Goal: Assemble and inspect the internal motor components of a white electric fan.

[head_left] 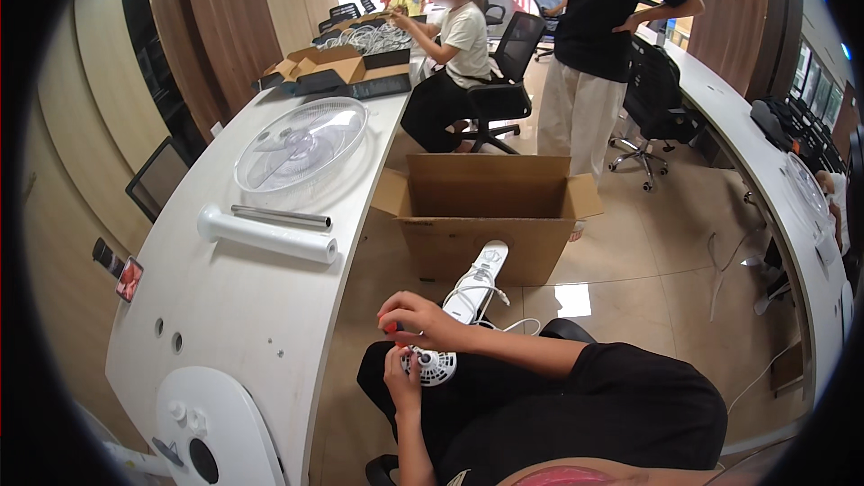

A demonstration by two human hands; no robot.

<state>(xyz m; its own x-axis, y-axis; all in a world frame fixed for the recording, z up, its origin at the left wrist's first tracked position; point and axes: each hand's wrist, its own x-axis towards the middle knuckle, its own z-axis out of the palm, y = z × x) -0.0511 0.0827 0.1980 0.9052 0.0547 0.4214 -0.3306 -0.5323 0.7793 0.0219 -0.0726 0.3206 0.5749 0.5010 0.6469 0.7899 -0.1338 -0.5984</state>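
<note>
My right hand (pixel 423 322) is closed around a small red-and-dark tool (pixel 388 325), which looks like a screwdriver; its tip is hidden. Just below it, my left hand (pixel 402 378) has its fingers bent together at the edge of a round white fan motor housing (pixel 438 369). What those fingers pinch is hidden. The slotted housing rests on my lap, and a long white fan neck (pixel 476 286) extends away from it toward the box. A white cord (pixel 490 283) is looped about the neck.
An open cardboard box (pixel 486 247) stands on the floor ahead. On the white table (pixel 270 306) at left lie a fan grille (pixel 301 148), a white tube (pixel 270 236), a metal rod (pixel 281 214) and a white base (pixel 220 423). One person sits beyond; another stands behind the box.
</note>
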